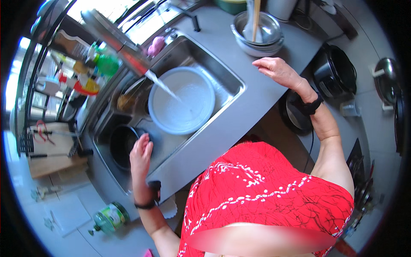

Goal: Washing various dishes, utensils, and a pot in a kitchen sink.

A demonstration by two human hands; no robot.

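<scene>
Water from a faucet (139,66) runs into a light-blue plastic basin (212,102) in the steel sink (236,86). My left hand (141,155) hovers by a dark pot (120,146) at the sink's left end; its fingers hold nothing that I can see. My right hand (273,69) is over the counter's right part, just below a stack of bowls (261,49), with its fingers bent close together. Whether anything is between them cannot be made out. Chopsticks (256,19) and a white rice paddle (249,30) stand in the top metal bowl.
A black cooker pot (334,70) stands at the right. Spray bottles (104,62) and a dish rack (29,93) line the left side. A green-labelled bottle (110,217) is at the lower left. A pink cloth (156,46) lies behind the sink.
</scene>
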